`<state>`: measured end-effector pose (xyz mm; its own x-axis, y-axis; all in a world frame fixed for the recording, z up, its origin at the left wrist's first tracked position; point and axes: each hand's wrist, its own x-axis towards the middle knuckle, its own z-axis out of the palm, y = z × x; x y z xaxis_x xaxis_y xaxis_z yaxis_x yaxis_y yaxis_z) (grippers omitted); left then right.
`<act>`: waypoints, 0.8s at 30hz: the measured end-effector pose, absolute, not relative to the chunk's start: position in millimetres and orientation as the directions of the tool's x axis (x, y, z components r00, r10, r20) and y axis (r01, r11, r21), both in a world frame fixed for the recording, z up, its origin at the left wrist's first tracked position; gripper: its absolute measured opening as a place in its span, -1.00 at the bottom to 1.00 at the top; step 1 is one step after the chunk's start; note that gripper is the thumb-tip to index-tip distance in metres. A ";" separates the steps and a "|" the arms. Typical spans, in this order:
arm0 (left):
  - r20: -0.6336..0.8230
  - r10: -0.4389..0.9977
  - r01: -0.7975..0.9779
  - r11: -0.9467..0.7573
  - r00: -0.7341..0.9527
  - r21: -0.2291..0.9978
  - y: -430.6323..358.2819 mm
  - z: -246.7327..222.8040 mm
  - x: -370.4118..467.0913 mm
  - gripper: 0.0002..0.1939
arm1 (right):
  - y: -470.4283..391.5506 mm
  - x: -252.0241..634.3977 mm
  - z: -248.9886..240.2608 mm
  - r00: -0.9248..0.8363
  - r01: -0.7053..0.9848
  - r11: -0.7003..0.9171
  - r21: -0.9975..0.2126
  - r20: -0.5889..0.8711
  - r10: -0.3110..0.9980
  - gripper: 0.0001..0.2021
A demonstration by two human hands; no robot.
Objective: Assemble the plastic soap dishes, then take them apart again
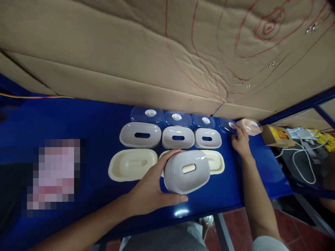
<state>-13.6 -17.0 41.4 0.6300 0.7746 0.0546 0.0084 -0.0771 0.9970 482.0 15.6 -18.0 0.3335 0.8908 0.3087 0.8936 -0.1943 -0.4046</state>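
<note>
My left hand (150,193) grips a grey oval plastic container (171,174) with a slot in its base, held tilted above the cream trays. My right hand (241,141) reaches to the back right, its fingers on a clear oval lid (225,125) with a round label; whether they pinch it I cannot tell. Three more clear lids (169,120) lie along the back. In front of them stand three grey slotted containers (127,134). Nearest me are cream oval trays (117,170), partly hidden behind my left hand and the held container.
A pinkish lidded container (248,129) stands at the back right, beside an open cardboard box (277,139) and white cables (294,162). A cardboard wall (104,45) with red lines rises behind the blue table (96,125). A blurred-out patch covers something at left.
</note>
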 end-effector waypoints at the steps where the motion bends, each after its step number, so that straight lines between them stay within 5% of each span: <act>1: 0.045 0.781 0.011 -0.066 0.623 0.998 -17.2 42.0 -13.5 0.10 | 17.1 481.5 -18.2 0.308 0.900 -0.162 -0.405 0.329 0.893 -0.42; 7: 0.040 0.769 0.013 -0.063 0.638 0.998 -16.0 40.2 -12.4 0.09 | 26.8 482.4 -18.1 0.214 0.911 -0.030 -0.412 0.408 0.888 -0.49; 19: 0.028 0.771 0.046 -0.074 0.636 0.996 -14.7 40.6 -10.2 0.08 | 31.9 469.3 -13.8 0.218 0.924 -0.074 -0.374 0.359 0.907 -0.46; 24: 0.028 0.767 0.025 -0.057 0.641 0.998 -14.3 42.7 -10.0 0.08 | 18.9 434.2 15.6 0.198 0.928 -0.011 -0.373 0.467 0.862 -0.51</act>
